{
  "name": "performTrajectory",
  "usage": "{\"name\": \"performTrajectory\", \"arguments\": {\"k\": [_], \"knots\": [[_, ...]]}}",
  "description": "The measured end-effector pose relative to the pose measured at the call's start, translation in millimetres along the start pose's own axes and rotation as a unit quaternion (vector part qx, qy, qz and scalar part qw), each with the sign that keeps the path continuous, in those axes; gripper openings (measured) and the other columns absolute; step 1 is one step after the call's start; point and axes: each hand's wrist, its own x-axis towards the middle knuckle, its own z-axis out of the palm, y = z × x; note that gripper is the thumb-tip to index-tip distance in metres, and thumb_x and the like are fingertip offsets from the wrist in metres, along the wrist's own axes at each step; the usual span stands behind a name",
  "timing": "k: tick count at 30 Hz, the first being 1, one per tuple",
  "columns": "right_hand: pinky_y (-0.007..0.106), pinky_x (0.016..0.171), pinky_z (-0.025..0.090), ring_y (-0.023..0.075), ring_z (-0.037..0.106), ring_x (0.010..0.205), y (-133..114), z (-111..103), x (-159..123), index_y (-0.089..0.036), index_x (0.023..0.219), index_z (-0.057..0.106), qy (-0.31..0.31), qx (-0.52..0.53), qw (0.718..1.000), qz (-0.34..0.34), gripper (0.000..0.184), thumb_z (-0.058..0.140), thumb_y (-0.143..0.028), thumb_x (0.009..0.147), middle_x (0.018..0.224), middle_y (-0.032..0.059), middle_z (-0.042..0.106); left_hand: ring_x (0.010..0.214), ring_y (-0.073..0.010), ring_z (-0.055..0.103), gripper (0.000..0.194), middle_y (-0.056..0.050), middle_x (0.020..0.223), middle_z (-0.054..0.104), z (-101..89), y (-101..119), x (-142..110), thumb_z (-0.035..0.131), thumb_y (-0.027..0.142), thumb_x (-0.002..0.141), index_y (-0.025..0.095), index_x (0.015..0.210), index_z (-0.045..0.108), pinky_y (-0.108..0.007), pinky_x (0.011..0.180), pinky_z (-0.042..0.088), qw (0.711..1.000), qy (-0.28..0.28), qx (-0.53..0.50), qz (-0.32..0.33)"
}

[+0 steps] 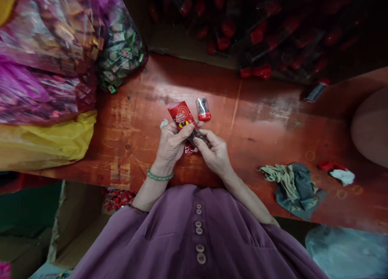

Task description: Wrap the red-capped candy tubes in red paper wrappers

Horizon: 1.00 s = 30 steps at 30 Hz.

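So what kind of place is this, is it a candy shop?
More likely a small packing workshop for sweets. Big bags of wrapped candies are piled on the red wooden bench, a box of red-capped tubes sits behind it, and both hands hold a red packet and a tube.

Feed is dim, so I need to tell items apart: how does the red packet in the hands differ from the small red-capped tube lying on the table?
The red packet is flat, opaque and printed; the red-capped tube is clear and rounded, with dark contents. The packet is gripped by the left hand, with the right hand alongside; the tube lies free on the table, untouched. Both are small and partly red.
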Motion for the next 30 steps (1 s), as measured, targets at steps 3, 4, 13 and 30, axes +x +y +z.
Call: {"name": "performTrajectory", "arguments": {"k": [3, 4, 13, 30], "knots": [[0.034, 0.076, 0.057, 0.0178, 0.066, 0.077, 3.5, 1.8, 0.5, -0.020, 0.104, 0.066, 0.053, -0.149, 0.982, -0.099, 0.016, 0.056, -0.028, 0.093, 0.089, 0.0064, 0.072, 0.068, -0.0192, 0.073, 0.039, -0.005, 0.070, 0.076, 0.6, -3.9, 4.5, 0.092, 0.047, 0.055, 0.017, 0.074, 0.075, -0.033, 0.071, 0.060, 1.000, 0.009, -0.017, -0.011], [0.036, 0.081, 0.057, 0.0199, 0.068, 0.083, 4.6, 1.7, 1.3, -0.020, 0.105, 0.066, 0.061, -0.175, 0.975, -0.124, 0.017, 0.056, -0.027, 0.093, 0.095, 0.0089, 0.073, 0.065, -0.0179, 0.072, 0.039, -0.004, 0.068, 0.075, 1.0, -5.3, 5.8, 0.092, 0.046, 0.054, 0.017, 0.072, 0.075, -0.031, 0.070, 0.060, 1.000, 0.017, -0.017, -0.007], [0.024, 0.060, 0.050, 0.0093, 0.056, 0.056, 2.6, -6.8, 6.7, -0.022, 0.100, 0.066, -0.018, 0.055, 0.998, 0.014, 0.020, 0.059, -0.040, 0.093, 0.066, -0.0047, 0.060, 0.043, -0.0097, 0.057, 0.035, -0.004, 0.074, 0.077, 3.4, -3.9, 1.5, 0.086, 0.048, 0.066, 0.016, 0.077, 0.076, -0.025, 0.044, 0.050, 1.000, -0.015, -0.005, -0.014], [0.019, 0.046, 0.047, 0.0044, 0.055, 0.045, -4.7, 0.5, 14.3, -0.023, 0.099, 0.058, -0.042, 0.211, 0.974, 0.070, 0.043, 0.077, -0.054, 0.076, 0.070, -0.0078, 0.064, 0.068, -0.0170, 0.070, 0.042, -0.007, 0.089, 0.077, 3.4, 6.9, -12.1, 0.079, 0.054, 0.073, 0.019, 0.095, 0.073, -0.026, 0.054, 0.055, 0.998, -0.018, -0.014, 0.066]]}}
